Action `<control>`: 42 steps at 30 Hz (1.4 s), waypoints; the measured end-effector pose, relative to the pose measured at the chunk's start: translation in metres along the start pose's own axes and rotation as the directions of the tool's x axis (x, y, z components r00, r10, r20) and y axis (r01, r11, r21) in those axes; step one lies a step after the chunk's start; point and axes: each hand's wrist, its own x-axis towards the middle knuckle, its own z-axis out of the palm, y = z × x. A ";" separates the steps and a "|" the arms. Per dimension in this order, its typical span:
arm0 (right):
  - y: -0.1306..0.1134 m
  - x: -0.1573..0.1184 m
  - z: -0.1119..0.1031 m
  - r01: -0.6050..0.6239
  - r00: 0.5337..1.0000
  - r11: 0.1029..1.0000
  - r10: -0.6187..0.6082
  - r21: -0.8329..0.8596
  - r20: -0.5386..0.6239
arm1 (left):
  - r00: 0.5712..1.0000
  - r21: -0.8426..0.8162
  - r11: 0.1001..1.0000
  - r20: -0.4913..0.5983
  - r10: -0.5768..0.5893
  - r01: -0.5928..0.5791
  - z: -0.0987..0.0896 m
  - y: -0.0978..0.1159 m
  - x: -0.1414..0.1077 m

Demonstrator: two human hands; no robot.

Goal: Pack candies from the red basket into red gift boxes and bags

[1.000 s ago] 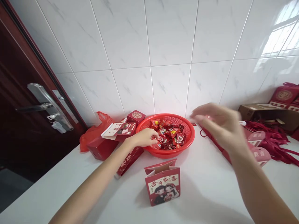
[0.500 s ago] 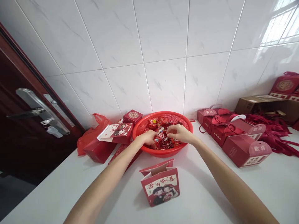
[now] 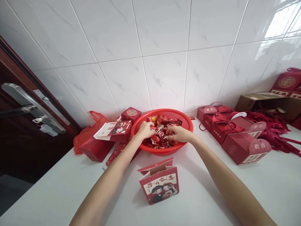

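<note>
A red plastic basket (image 3: 162, 152) full of wrapped candies (image 3: 162, 134) stands against the wall side of the white table. Both hands reach into it. At the basket's left part, my left hand (image 3: 145, 129) pinches a red-wrapped candy between its fingers. My right hand (image 3: 178, 134) is over the right part, its fingers curled around a red-wrapped candy, mostly hidden by the hand. Nearer to me, between my forearms, an open-topped red paper gift box (image 3: 161, 185) with a printed cartoon couple stands upright.
Left of the basket lie more red boxes (image 3: 94, 148), a small square box (image 3: 131, 113) and a red plastic bag (image 3: 80, 138). To the right stand several handled gift boxes (image 3: 237, 149), dark red ribbons (image 3: 272, 131) and a brown carton (image 3: 246, 102). A door handle (image 3: 21, 110) is at far left.
My left hand has moved up and left from among the candies, towards the basket's left rim. My right hand stays over the candies, its fingers more curled. The view has shifted slightly.
</note>
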 end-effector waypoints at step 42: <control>0.001 -0.010 0.003 -0.012 0.967 0.987 0.052 0.162 -0.249 | 0.748 -0.067 0.932 0.577 0.329 -0.357 -0.003 0.007 -0.013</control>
